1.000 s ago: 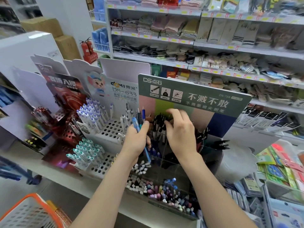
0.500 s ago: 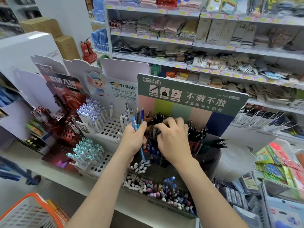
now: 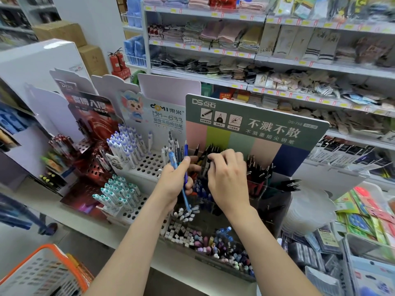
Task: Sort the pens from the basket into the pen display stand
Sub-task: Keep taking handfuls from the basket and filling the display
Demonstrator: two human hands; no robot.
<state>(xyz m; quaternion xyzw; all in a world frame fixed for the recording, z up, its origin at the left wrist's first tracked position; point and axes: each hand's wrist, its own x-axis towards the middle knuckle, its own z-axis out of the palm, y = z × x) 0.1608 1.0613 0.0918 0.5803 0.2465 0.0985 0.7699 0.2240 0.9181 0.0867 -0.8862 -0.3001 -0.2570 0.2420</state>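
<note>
Your right hand is curled over the black pens in the far row of the clear pen display stand, fingertips pinching one dark barrel that stands near-upright. Your left hand, just to its left, is closed on a bundle with a blue pen, long axis near-to-far. The target slot lies directly under your right fingertips, so push straight down; the orange basket is well apart, near left.

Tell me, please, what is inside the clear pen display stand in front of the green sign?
The clear pen display stand holds black pens at the back, blue pens mid-level, and mixed pastel pens in front. The left hand and right hand cover its centre compartments.
</note>
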